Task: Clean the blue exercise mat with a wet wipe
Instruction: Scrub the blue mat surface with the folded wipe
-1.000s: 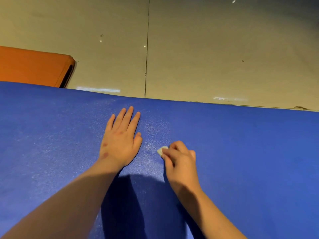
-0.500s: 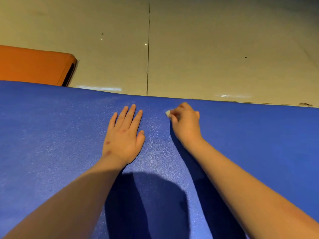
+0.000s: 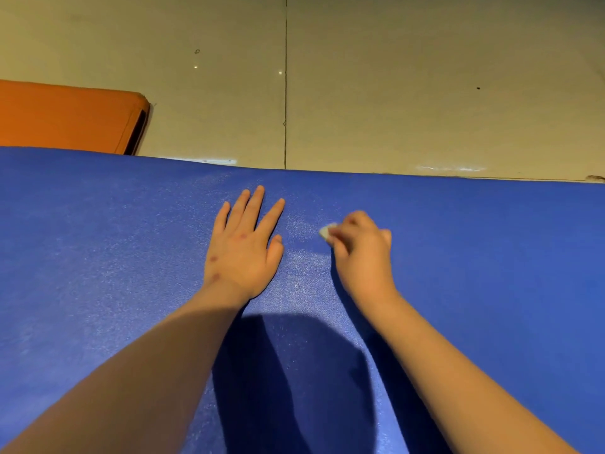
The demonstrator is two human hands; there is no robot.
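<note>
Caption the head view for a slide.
Left hand flat on the blue exercise mat while the right hand presses a wet wipe to it.

Your left grip (image 3: 244, 247) lies flat, palm down, fingers straight and slightly spread, thumb close alongside. Your right grip (image 3: 361, 253), near it and level with it, curls its fingers round a small folded white wet wipe (image 3: 325, 231), knuckles up. Both bare forearms reach forward, the left forearm (image 3: 147, 371) partly in shadow.
</note>
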